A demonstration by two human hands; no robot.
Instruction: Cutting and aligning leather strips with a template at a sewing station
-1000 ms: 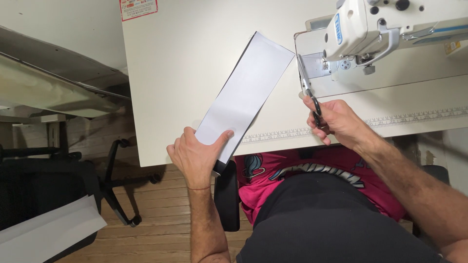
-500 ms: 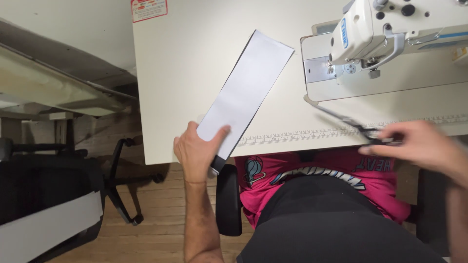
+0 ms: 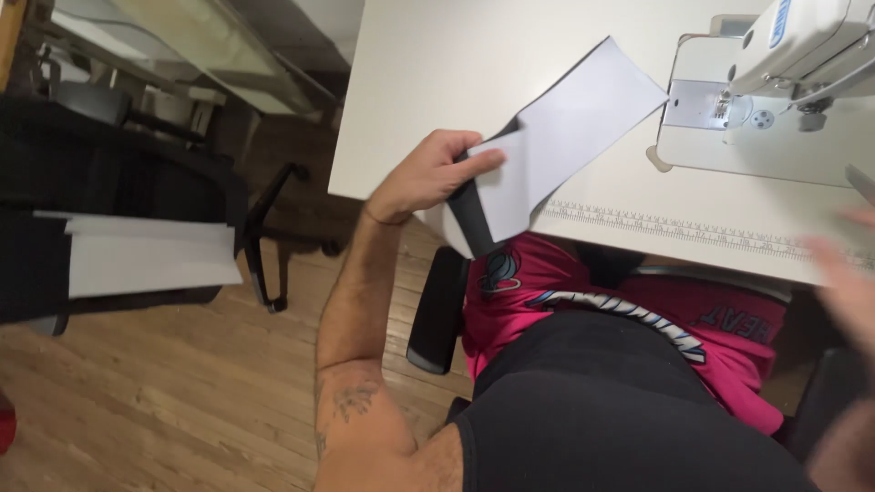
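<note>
A white surface (image 3: 437,82) fills the upper middle of the frame above a wooden floor (image 3: 182,401), with a white sewing machine (image 3: 802,46) at upper right and a black chair (image 3: 100,173) at left. The left hand (image 3: 428,173) pinches the near end of a long white fabric strip (image 3: 565,128) at the surface's front edge, its long axis running diagonally, far end pointing to the upper right. The right hand (image 3: 843,282), at the right edge, is blurred; its grip cannot be told.
</note>
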